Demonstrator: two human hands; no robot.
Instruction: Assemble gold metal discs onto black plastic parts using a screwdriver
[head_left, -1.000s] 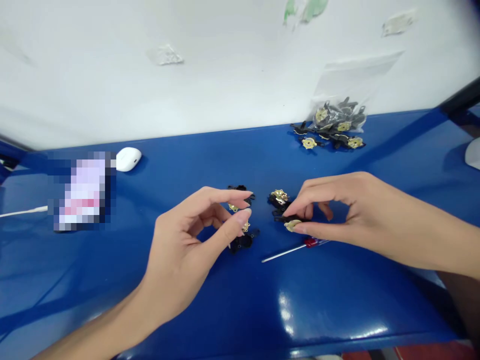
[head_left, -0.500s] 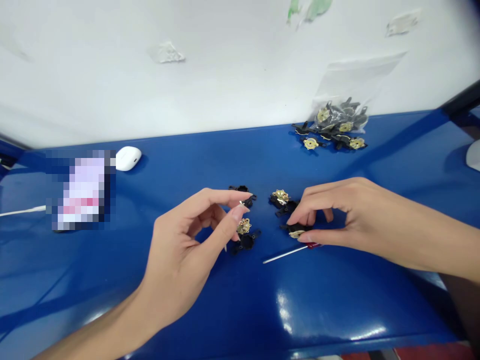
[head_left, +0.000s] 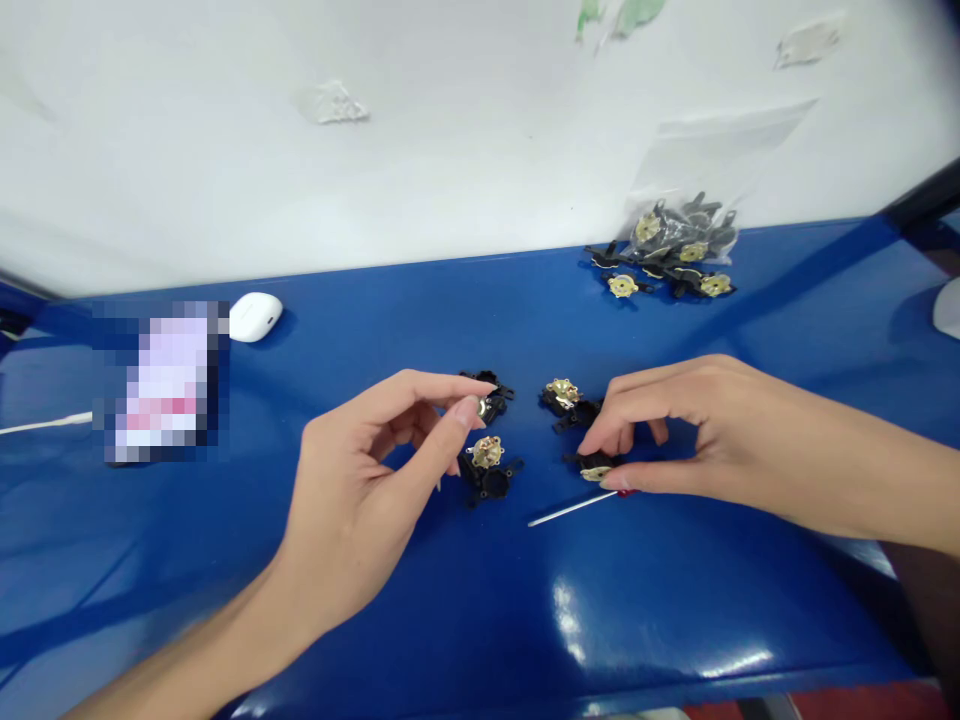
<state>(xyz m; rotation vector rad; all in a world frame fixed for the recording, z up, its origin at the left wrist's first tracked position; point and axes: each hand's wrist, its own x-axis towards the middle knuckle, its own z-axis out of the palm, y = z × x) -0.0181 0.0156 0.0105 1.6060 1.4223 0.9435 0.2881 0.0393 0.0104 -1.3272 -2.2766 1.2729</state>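
My left hand (head_left: 397,450) is closed in a pinch at mid-table, with a small silvery edge (head_left: 481,407) between thumb and forefinger; its kind is too small to make out. Just beyond those fingertips lies a black plastic part (head_left: 496,400). Below them is another black part (head_left: 496,484), beside a gold round plate (head_left: 486,452). My right hand (head_left: 660,430) pinches a black plastic part with a gold round plate (head_left: 596,472), low over the table. Left of its knuckles rests another gold-plated black part (head_left: 562,392). A screwdriver (head_left: 574,508) lies under my right thumb, its red handle mostly hidden.
A clear plastic bag (head_left: 694,220) of similar parts leans on the white wall, with several loose parts (head_left: 622,286) before it. Far left are a blurred-out phone (head_left: 169,385), a white earbud case (head_left: 256,317) and a white cable (head_left: 45,424).
My left hand has shifted slightly left, uncovering more of the gold plate and black part beneath it. My right hand stays almost still, keeping its pinch on the black part.
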